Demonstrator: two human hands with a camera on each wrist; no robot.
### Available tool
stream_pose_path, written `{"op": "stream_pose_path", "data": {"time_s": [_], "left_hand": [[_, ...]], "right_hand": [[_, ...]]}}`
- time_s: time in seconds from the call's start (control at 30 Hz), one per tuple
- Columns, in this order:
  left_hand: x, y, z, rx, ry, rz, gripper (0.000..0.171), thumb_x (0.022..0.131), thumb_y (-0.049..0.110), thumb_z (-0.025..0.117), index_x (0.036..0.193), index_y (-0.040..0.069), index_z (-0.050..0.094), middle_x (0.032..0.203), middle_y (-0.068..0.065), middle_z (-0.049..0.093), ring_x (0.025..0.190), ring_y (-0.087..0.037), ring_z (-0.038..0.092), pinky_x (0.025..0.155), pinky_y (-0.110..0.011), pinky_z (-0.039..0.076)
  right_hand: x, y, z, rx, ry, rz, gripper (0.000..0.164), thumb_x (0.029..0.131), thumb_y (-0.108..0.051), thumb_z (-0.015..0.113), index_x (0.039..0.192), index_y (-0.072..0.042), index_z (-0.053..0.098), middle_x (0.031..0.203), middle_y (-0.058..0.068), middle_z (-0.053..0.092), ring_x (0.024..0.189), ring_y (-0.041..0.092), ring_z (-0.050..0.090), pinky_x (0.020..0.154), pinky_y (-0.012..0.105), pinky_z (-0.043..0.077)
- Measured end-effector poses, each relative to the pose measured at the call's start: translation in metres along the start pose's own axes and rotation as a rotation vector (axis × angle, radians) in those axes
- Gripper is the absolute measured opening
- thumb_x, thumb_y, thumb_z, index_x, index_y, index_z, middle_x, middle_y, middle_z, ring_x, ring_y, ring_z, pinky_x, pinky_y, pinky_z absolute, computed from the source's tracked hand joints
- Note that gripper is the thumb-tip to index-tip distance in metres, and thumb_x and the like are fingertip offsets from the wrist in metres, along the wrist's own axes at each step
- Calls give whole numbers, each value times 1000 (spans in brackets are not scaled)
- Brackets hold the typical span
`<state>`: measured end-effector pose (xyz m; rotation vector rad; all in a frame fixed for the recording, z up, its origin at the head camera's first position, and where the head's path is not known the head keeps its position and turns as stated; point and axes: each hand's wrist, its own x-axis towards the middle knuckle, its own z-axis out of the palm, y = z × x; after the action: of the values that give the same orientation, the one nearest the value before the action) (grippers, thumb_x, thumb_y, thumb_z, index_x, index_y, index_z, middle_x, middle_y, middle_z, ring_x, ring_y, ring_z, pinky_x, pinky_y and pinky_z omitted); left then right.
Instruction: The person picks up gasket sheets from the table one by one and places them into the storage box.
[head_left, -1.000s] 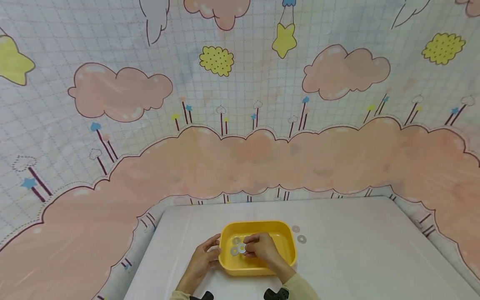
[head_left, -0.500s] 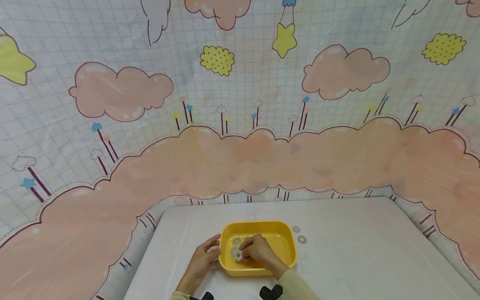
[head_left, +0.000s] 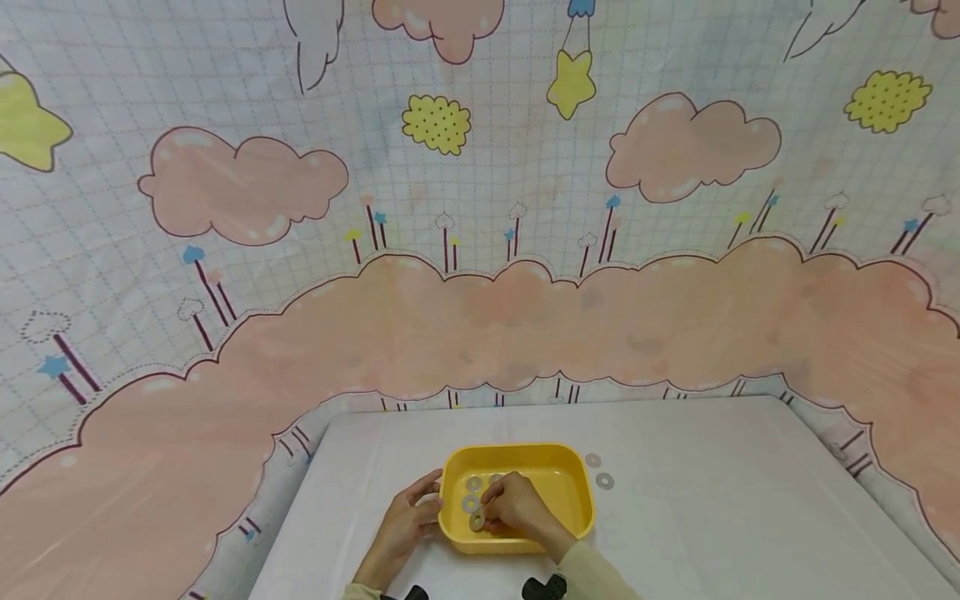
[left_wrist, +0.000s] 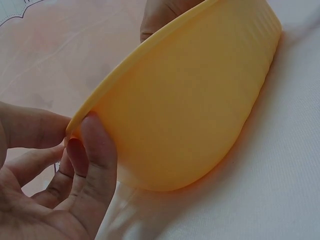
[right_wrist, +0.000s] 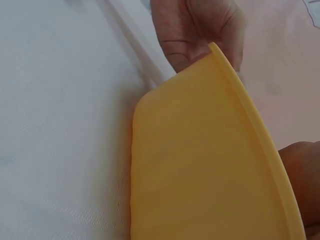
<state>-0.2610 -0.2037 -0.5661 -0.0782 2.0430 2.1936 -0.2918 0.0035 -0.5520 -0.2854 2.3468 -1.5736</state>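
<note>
A yellow plastic tray (head_left: 566, 492) sits on the white table. My left hand (head_left: 402, 521) holds its left edge; in the left wrist view the thumb (left_wrist: 100, 145) lies against the outer wall and the index finger meets the rim. Inside the tray, my right hand (head_left: 519, 507) has its fingers curled down at the right side of a flat metal washer (head_left: 477, 522), pinching its edge. Another washer (head_left: 470, 503) and a third washer (head_left: 473, 483) lie just beyond it. One more washer (head_left: 495, 479) is partly covered by the right hand. Both wrist views show mostly the tray's outer wall.
On the table, right of the tray, lie a loose washer (head_left: 593, 460) and a second loose washer (head_left: 605, 481). The white table (head_left: 697, 500) extends to both sides. Behind it hangs a cloth (head_left: 480, 325) printed with clouds and stars.
My right hand has shifted slightly left and toward me, carrying the washer to the near side of the others in the tray. My left hand has stayed at the tray's edge.
</note>
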Motion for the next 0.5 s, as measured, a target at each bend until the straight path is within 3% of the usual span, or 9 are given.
{"op": "stream_pose_path", "data": {"time_s": [0.27,0.5], "left_hand": [[2,-2,1,3,13,-6,64,90,4,60,149,1,37,121,-7,48,82,-10,60,70,-25,55],[3,-1,2,3,28,-9,64,89,4,60,149,2,38,121,-8,47,82,-11,60,70,-26,55]], "right_hand": [[-3,1,-6,-133,42,-111,17,74,5,67,90,5,74,67,6,68,54,12,60,50,23,51],[-8,-5,-23,-22,35,-44,20,83,-1,69,101,5,71,79,10,71,63,19,67,59,33,59]]}}
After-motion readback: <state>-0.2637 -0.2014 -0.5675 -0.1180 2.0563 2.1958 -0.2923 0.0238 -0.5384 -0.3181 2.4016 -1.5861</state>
